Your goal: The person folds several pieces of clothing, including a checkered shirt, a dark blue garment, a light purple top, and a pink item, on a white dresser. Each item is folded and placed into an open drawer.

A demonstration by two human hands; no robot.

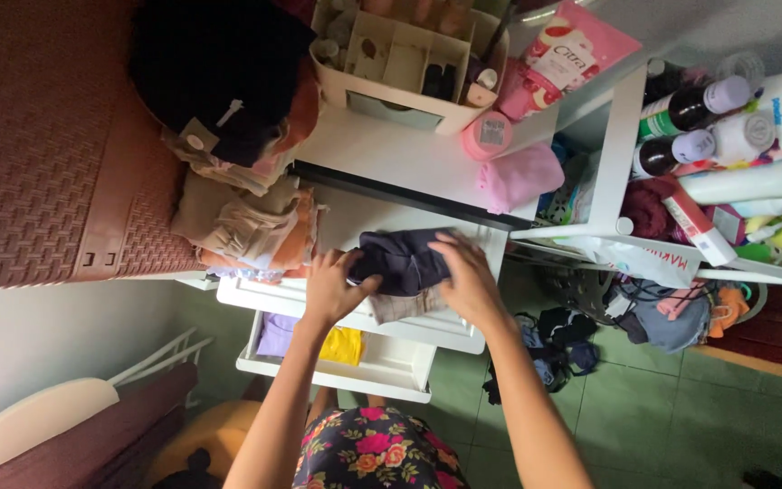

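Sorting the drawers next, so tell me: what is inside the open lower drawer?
In the open lower drawer, a lilac folded cloth and a yellow one show. The rest is bare white; its back part is hidden under the drawer above.

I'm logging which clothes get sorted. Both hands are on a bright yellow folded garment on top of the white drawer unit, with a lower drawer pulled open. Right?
Not quite: the folded garment under the left hand and right hand is dark navy, not yellow. The head view shows it. It does lie on the white drawer unit, and a lower drawer is open.
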